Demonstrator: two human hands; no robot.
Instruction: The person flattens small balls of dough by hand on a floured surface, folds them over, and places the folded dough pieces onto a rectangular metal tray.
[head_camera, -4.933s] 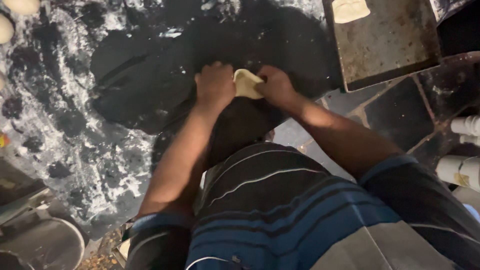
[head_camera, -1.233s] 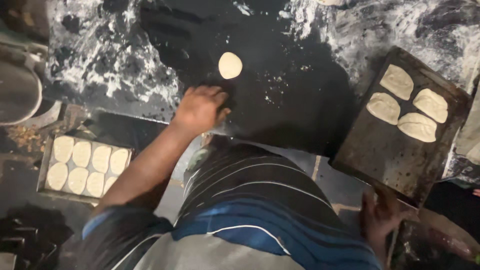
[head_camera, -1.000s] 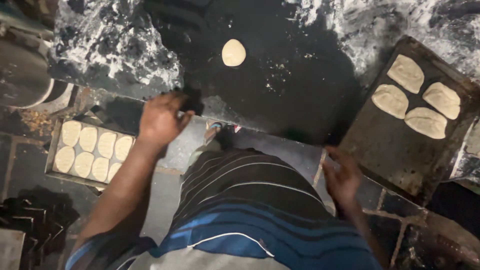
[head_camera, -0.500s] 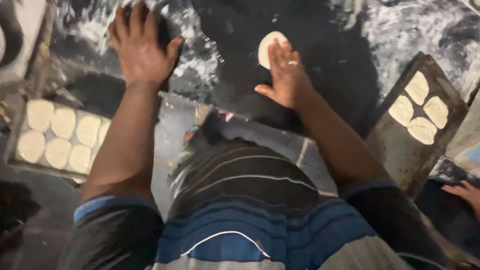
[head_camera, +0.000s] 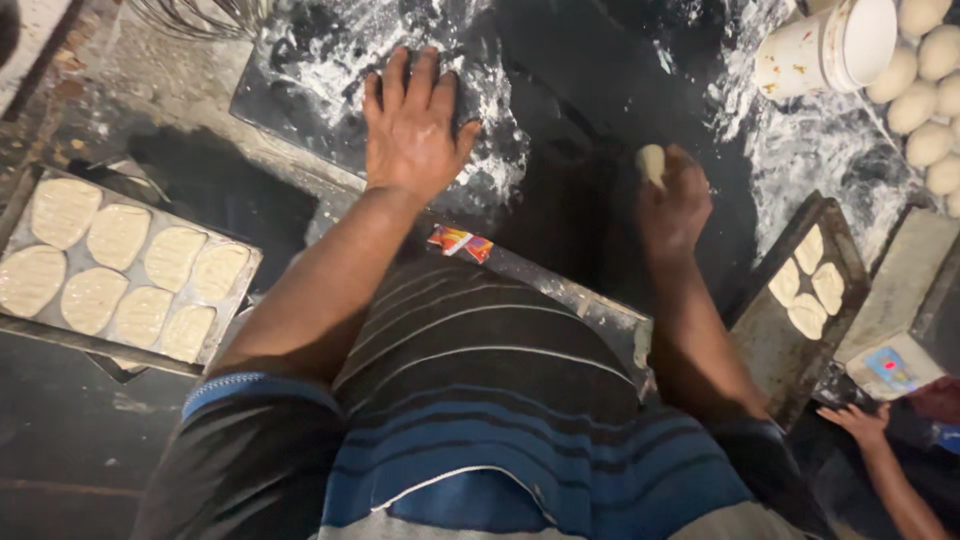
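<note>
The left hand (head_camera: 415, 125) lies flat and open, fingers spread, palm down on a patch of loose white flour (head_camera: 480, 120) dusting the dark, smooth counter (head_camera: 590, 90). The right hand (head_camera: 675, 205) is curled closed around a small pale dough piece (head_camera: 652, 162), whose soft rounded end sticks up above the fingers, held just over the bare black middle of the counter. To the left, a flat metal tray (head_camera: 20, 200) carries rows of thin oval dough sheets (head_camera: 118, 235). To the right, a darker tray (head_camera: 775, 345) holds a few more ovals. At top right stand a stained white bucket (head_camera: 825, 50) and a cluster of smooth dough balls (head_camera: 925, 100). Another person's hand (head_camera: 855, 422) shows at the lower right.
</note>
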